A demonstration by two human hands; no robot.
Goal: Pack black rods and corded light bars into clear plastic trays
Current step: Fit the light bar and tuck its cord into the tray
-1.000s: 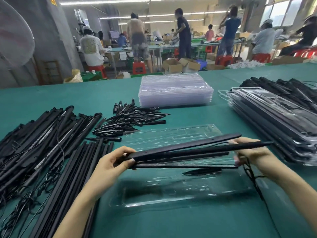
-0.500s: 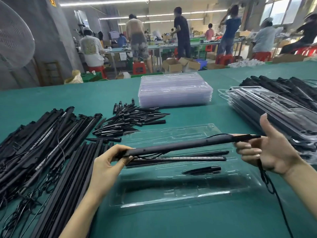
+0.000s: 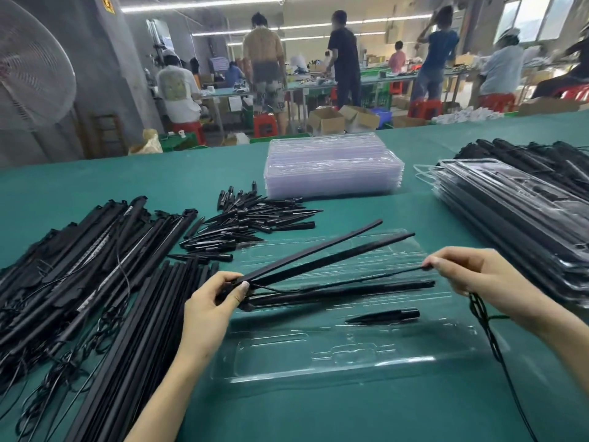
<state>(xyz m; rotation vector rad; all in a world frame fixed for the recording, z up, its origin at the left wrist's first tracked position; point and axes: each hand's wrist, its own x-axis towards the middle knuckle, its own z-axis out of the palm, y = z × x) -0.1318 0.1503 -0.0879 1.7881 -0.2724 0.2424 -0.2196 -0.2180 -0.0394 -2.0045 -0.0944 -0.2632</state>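
An open clear plastic tray (image 3: 318, 362) lies on the green table in front of me. My left hand (image 3: 216, 301) grips the near ends of black rods (image 3: 318, 250), which fan up and away over the tray. A thicker black light bar (image 3: 350, 290) lies across the tray, and a short black spike (image 3: 382, 315) sits below it. My right hand (image 3: 478, 279) pinches the thin black cord (image 3: 366, 277), stretched from the bar's left end. The rest of the cord (image 3: 490, 342) hangs below my right hand.
Piles of corded light bars (image 3: 63, 256) and black rods (image 3: 134, 330) lie on the left. A heap of spikes (image 3: 248, 218) lies beyond the tray. A stack of clear trays (image 3: 331, 167) stands behind it, and packed trays (image 3: 510, 215) are stacked on the right. People work in the background.
My left hand has swung the rods' far ends up and away. My right hand let go of the bar's end and now pinches the cord, pulling it taut to the right.
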